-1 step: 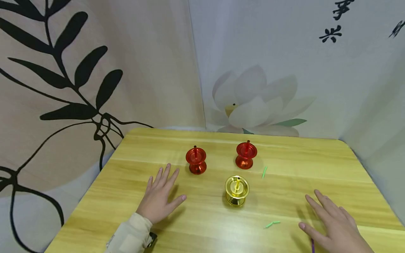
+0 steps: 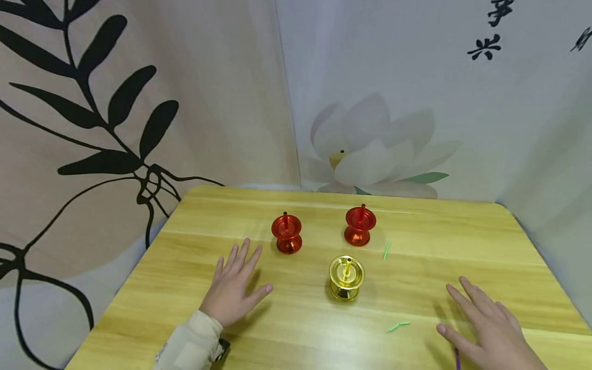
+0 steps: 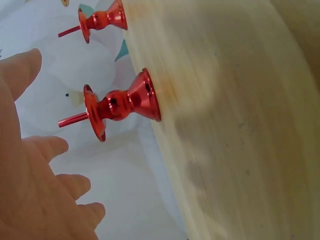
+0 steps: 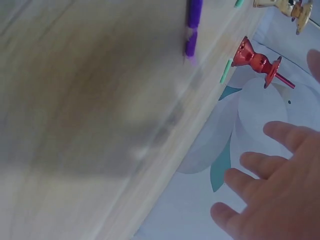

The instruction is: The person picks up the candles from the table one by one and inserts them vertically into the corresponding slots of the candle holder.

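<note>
My left hand (image 2: pixel 236 285), fingers straight and spread, is held over the left part of the table, palm down and holding nothing. Closest to it is a red metal candle holder (image 2: pixel 287 241) with a flared dish and an upright centre pin. A second red candle holder (image 2: pixel 359 231) stands farther right at the back. In front of these two is a gold candle holder (image 2: pixel 344 290) of the same shape. On the right, my right hand (image 2: pixel 492 329) hovers with fingers spread and nothing in it. A thin purple stick (image 4: pixel 192 30) lies beneath it, partly hidden in the head view.
Short thin green sticks (image 2: pixel 386 251) lie right of the red holders, and more green pieces (image 2: pixel 393 328) lie nearer the front. The wooden table (image 2: pixel 222 205) ends at a printed cloth backdrop (image 2: pixel 240 92). A dark object (image 2: pixel 223 349) shows at the left sleeve's cuff.
</note>
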Demonstrator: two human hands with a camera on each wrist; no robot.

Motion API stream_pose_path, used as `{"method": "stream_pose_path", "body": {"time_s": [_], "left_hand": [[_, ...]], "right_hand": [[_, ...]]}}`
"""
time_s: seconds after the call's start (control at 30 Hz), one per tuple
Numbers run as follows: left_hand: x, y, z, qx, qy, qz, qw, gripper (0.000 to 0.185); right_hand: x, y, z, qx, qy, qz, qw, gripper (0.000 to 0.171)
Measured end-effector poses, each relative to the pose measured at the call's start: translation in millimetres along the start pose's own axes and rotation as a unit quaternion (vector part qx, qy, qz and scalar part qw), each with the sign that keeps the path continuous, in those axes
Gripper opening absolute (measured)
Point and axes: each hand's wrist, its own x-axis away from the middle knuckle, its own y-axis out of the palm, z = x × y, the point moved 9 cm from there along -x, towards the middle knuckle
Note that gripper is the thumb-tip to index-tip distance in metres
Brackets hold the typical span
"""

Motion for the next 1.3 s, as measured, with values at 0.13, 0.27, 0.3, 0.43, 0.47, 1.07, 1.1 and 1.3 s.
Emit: {"method": "stream_pose_path", "body": {"time_s": [0.13, 0.27, 0.3, 0.43, 0.47, 1.07, 1.1, 1.3], "left_hand": [[1.0, 3.8, 0.9, 0.005, 0.003, 0.002, 1.0, 0.086], [2.4, 9.4, 4.3, 0.032, 0.007, 0.001, 0.9995, 0.088], [2.6, 10.8, 5.5, 0.04, 0.008, -0.001, 0.9992, 0.088], [1.5, 16.1, 11.6, 0.074, 0.012, -0.006, 0.9971, 0.09], [1.0, 17.1, 13.4, 0.084, 0.013, -0.007, 0.9964, 0.09], [-21.9, 35.0, 69.8, 0.245, 0.034, -0.025, 0.9686, 0.094], [-23.8, 36.4, 74.3, 0.253, 0.034, -0.028, 0.9665, 0.094], [-34.1, 40.7, 92.4, 0.292, 0.029, -0.037, 0.9553, 0.094]], "right_hand": [[2.8, 3.6, 0.6, -0.006, -0.001, 0.002, 1.0, 0.079], [4.8, 7.2, -1.1, -0.018, 0.003, 0.002, 1.0, 0.077], [4.8, 7.8, -2.4, -0.02, 0.003, 0.003, 1.0, 0.076], [2.9, 10.6, -10.6, -0.029, 0.0, 0.003, 1.0, 0.072], [2.0, 11.2, -13.1, -0.028, -0.002, 0.004, 1.0, 0.07], [-23.6, 25.8, -64.9, 0.043, -0.1, -0.009, 0.994, 0.029], [-24.8, 25.9, -67.9, 0.047, -0.11, -0.003, 0.993, 0.028], [-32.8, 32.1, -73.7, 0.053, -0.109, -0.008, 0.993, 0.023]]}}
